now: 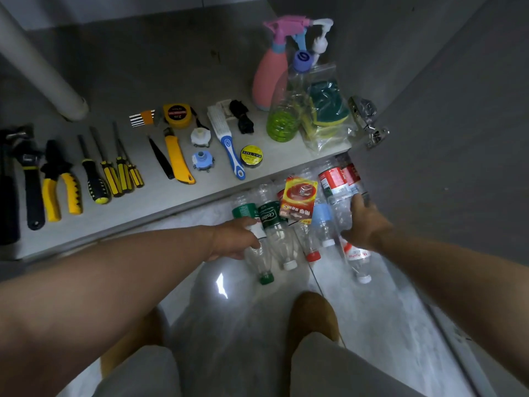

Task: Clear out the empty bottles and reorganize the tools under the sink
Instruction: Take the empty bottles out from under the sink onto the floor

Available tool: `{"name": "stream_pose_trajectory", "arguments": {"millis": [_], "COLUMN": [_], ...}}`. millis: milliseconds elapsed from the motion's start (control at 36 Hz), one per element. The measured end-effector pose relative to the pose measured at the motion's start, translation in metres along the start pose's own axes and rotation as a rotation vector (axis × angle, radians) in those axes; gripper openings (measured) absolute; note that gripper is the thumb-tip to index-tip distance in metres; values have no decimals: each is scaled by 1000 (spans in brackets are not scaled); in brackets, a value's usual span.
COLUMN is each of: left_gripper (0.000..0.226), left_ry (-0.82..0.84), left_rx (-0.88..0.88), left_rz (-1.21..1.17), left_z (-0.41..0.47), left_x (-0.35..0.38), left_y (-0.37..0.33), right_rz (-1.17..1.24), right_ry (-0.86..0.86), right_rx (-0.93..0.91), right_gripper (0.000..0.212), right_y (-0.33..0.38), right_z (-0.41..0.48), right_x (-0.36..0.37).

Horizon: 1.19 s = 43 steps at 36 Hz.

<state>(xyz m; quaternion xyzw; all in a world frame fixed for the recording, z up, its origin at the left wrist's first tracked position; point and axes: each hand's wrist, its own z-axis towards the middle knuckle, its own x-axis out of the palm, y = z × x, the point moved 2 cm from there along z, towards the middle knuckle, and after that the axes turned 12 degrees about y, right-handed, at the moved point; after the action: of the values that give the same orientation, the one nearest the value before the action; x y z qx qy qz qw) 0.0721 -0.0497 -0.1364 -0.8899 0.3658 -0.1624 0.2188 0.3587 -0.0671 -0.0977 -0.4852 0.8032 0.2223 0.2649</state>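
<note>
- A matte grey cabinet floor (pixel 114 81) fills the upper frame; glossy pale floor tiles (pixel 229 310) lie below its front edge.
- Hand tools, among them yellow-handled pliers (pixel 61 193), lie in a spaced row at upper left.
- Clear, crumpled plastic bottles (pixel 282 242) lie bunched on the tiles, centre right.
- The left hand (pixel 234 239) grips a green-labelled bottle (pixel 243 210).
- The right hand (pixel 365 222), well apart, lies on a red-labelled bottle (pixel 332 181); blur hides its grip.

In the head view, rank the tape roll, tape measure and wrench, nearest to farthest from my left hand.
1. Tape roll, near the cabinet floor's front edge, just beyond the left hand.
2. Tape measure, farther back, around the middle.
3. Wrench, near the far left end.
</note>
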Motion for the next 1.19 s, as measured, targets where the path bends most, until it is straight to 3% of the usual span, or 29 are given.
{"name": "stream_pose_trajectory", "arguments": {"millis": [167,306,611,722,889,1056,1194], "left_gripper": [71,71,73,70,77,78,79], "left_ry": [-2,0,11,1,1,42,49], "left_rx": [17,-2,44,58,82,72,57], "left_rz": [5,-25,-58,-43,-96,-99,-70], "left_z": [4,5,13,14,21,27,30], "left_x": [0,-1,8,10,21,33,39], "left_y": [1,-1,-10,-14,-23,-28,-28], "right_rz": [-17,-52,137,145,55,57,172], "right_ry": [-145,-211,-358,-344,-221,-149,-193], "right_rx": [3,-8,-191,-236,-139,-115,-159], "right_gripper": [95,90,42,52,80,89,80], "right_y": [1,10,27,21,7,4,5], "right_z": [2,8,29,31,27,24,24], "right_x": [14,7,-30,-26,-12,-10,-6]}}
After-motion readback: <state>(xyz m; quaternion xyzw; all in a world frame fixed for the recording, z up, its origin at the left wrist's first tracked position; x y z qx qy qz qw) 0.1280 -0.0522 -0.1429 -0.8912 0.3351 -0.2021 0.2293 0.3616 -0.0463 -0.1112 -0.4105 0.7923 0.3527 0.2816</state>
